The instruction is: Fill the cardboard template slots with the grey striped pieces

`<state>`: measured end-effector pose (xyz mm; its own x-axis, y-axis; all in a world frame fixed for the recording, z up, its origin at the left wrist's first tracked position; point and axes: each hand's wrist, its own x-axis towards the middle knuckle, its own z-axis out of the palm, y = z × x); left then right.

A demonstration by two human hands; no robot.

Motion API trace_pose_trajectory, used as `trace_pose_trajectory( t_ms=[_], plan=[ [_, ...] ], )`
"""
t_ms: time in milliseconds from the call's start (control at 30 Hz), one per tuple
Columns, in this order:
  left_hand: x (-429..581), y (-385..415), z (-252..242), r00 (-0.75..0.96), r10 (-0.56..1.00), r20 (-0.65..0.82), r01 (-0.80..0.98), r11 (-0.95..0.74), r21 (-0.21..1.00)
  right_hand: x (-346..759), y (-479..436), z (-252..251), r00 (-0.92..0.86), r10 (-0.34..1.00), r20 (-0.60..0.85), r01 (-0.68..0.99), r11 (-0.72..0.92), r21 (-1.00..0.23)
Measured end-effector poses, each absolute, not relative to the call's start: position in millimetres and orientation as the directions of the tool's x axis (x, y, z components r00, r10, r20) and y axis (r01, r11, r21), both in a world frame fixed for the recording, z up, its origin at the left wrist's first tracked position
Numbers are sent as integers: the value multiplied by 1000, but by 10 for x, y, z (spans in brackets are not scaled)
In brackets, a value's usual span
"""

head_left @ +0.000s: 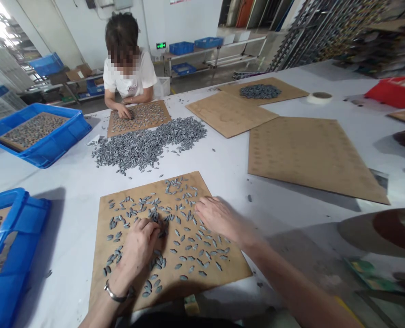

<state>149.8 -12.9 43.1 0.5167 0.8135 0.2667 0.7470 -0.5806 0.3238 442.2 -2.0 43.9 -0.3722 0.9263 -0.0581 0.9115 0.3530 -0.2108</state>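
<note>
A brown board (120, 237) lies in front of me on the white table, strewn with small grey leaf-shaped pieces (188, 248). On the right of the board the pieces lie mostly apart; on the left they sit in small clumps. My left hand (139, 243), with a metal band on its wrist, has its fingers curled together over a dark clump near the middle. My right hand (217, 217) rests at the board's right side, fingers bent and pressed together, tips down among the pieces. What lies under either hand's fingertips is hidden.
A loose heap of grey pieces (137, 148) lies beyond my board. Across the table a person (130, 82) has a hand on another covered board (163, 109). Blue bins (48, 155) stand at left. More boards (298, 150) and a tape roll (320, 98) lie at right.
</note>
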Motion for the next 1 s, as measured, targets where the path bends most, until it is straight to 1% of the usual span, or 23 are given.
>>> trace_pose_trajectory(
  t_ms=[167, 233, 433, 533, 633, 700, 800, 900, 1000],
  plan=[
    [1517, -158, 456, 517, 812, 272, 742, -583, 330, 4256, -196, 489, -301, 950, -80, 906, 259, -336],
    [1528, -172, 434, 513, 810, 284, 740, -585, 333, 4187, -258, 486, -288, 953, -97, 906, 238, -350],
    [1524, -207, 364, 515, 809, 284, 736, -587, 336, 4081, -333, 459, -260, 951, -166, 926, 197, -321],
    [1512, -216, 382, 514, 813, 274, 740, -582, 338, 4096, -324, 472, -234, 963, -134, 934, 184, -307],
    [1510, -217, 404, 511, 815, 272, 742, -578, 339, 4151, -279, 496, -230, 971, -70, 927, 196, -320],
    [1519, -213, 411, 508, 818, 269, 744, -574, 341, 4190, -229, 509, -217, 975, -47, 935, 194, -296],
    [1553, -197, 418, 514, 816, 266, 739, -578, 345, 4221, -149, 521, -270, 961, -65, 937, 246, -249],
    [1624, -178, 424, 524, 808, 271, 731, -590, 343, 4226, -87, 531, -352, 932, -88, 915, 322, -245],
    [1744, -163, 404, 555, 789, 265, 709, -615, 345, 4227, -43, 534, -385, 917, -100, 906, 355, -229]
  ],
)
